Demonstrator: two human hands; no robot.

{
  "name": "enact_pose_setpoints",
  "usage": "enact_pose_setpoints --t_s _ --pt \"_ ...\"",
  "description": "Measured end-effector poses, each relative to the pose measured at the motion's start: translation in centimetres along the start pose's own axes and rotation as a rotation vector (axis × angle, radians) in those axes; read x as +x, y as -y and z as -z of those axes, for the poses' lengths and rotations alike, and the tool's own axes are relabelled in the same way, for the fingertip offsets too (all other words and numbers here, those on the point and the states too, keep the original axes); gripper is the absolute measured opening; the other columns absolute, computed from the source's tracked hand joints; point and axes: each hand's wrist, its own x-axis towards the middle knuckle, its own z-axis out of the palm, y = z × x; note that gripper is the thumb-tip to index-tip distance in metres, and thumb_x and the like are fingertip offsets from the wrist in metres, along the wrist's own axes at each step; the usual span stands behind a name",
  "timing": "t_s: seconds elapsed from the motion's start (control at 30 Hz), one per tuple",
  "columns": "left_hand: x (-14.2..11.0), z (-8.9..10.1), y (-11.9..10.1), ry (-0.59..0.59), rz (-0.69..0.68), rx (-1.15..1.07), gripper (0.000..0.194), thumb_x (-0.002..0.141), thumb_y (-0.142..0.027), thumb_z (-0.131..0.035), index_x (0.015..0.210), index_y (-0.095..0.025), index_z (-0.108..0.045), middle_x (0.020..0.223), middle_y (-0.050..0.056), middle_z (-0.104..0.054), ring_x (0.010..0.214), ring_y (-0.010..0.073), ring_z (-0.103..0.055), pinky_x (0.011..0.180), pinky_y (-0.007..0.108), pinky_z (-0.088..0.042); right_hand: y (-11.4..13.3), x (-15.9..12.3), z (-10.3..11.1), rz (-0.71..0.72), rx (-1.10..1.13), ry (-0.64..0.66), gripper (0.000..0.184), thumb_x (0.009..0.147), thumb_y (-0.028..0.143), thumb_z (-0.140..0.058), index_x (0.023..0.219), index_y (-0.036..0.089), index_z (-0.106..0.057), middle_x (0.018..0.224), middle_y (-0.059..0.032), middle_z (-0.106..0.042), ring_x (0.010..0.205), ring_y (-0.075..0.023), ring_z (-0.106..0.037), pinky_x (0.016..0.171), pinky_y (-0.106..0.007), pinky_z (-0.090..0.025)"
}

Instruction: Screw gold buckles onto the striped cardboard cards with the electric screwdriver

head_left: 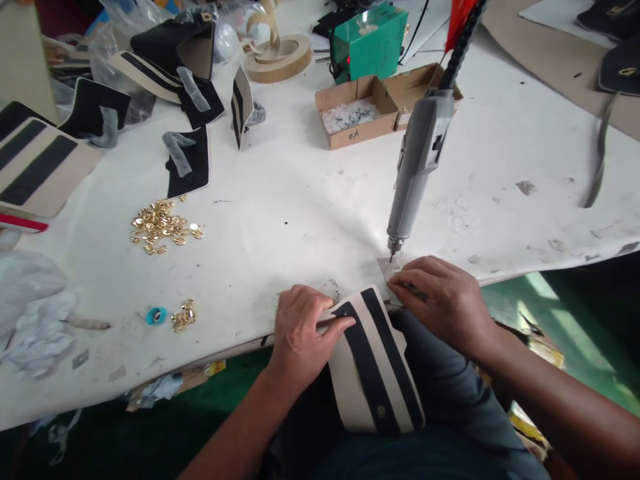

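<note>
My left hand grips the top left corner of a beige panel with two black stripes, thumb on top. The panel hangs past the table edge over my lap, and a small round metal piece shows low on one stripe. Closed in a pinch, my right hand rests at the table edge beside the screwdriver tip; whatever its fingers hold is hidden. A grey electric screwdriver hangs from a black coiled cord, its bit pointing down just above that hand.
Gold metal fittings lie heaped at left, with a smaller gold pile beside a blue ring. Cardboard boxes, a green power unit and a tape roll stand behind. More striped panels lie at left.
</note>
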Motion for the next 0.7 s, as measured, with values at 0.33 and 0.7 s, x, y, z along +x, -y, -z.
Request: enact_pose_setpoints --t_s 0.33,0.7 --pt "-1.7 -0.4 0.9 -0.095 -0.248 -0.04 0.024 0.087 -0.001 -0.073 0.095 -0.019 -0.061 0.082 0.002 -0.071 0.083 0.0214 -0.062 0.077 0.039 -0.046 0.1 0.3 0.6 0.016 0.099 0.08 0.006 0.096 0.021 -0.075 0.099 0.023 -0.08 0.096 -0.0056 -0.076 0.088 -0.0208 -0.071 0.076 -0.035 -0.058" --pt "-2.1 -0.1 0.8 -0.106 -0.301 -0.068 0.019 0.088 0.0 -0.069 0.095 -0.017 -0.064 0.083 0.004 -0.071 0.083 0.0216 -0.061 0.077 0.04 -0.048 3.2 2.0 0.3 0.102 0.305 0.124 0.017 0.1 0.018 -0.072 0.116 0.022 -0.076 0.102 -0.0057 -0.074 0.089 -0.0168 -0.072 0.076 -0.028 -0.057"
